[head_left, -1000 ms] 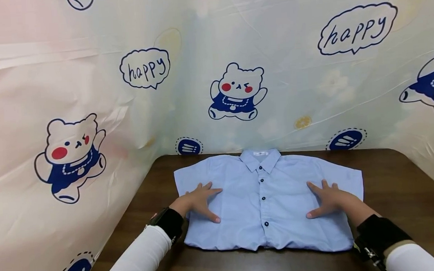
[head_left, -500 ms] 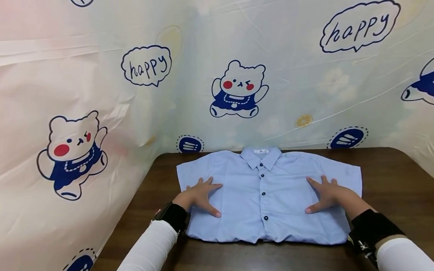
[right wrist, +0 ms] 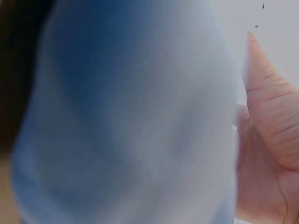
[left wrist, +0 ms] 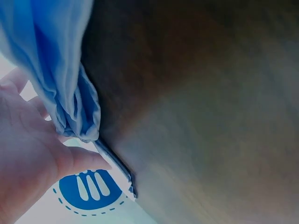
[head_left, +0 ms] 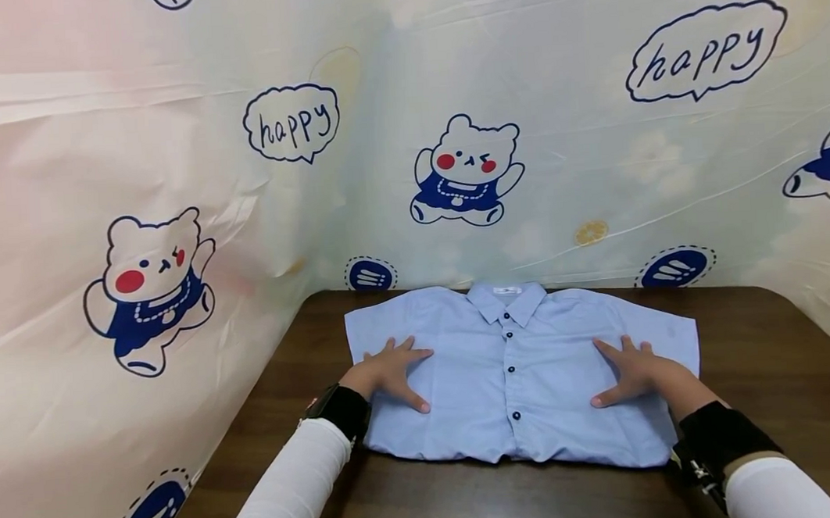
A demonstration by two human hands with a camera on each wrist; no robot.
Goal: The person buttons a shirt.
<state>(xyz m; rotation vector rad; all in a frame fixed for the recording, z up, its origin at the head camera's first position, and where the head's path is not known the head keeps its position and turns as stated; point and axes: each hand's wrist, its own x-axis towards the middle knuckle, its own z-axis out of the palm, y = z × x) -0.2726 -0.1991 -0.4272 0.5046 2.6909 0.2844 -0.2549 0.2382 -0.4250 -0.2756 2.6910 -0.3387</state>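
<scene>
A light blue short-sleeved button shirt (head_left: 464, 389) lies front up on the table, its collar (head_left: 507, 303) at the far edge and its lower part folded under. My left hand (head_left: 391, 370) rests with spread fingers on the shirt's left side, below that sleeve. On the right side my right hand (head_left: 632, 373) lies likewise, fingers spread and thumb toward the buttons. Folded blue cloth (left wrist: 60, 70) hangs beside the left palm in the left wrist view. Blurred shirt cloth (right wrist: 131, 121) fills most of the right wrist view and hides part of that hand.
The brown wooden table (head_left: 512, 500) extends in front of the shirt and to both sides. A printed curtain (head_left: 565, 157) with bears and "happy" bubbles encloses the back and sides. Black bands (head_left: 347, 411) with devices sit on both wrists.
The head view has shifted slightly, so everything sits a little farther right in it. Both hands keep their places on the shirt, and the shirt lies as before.
</scene>
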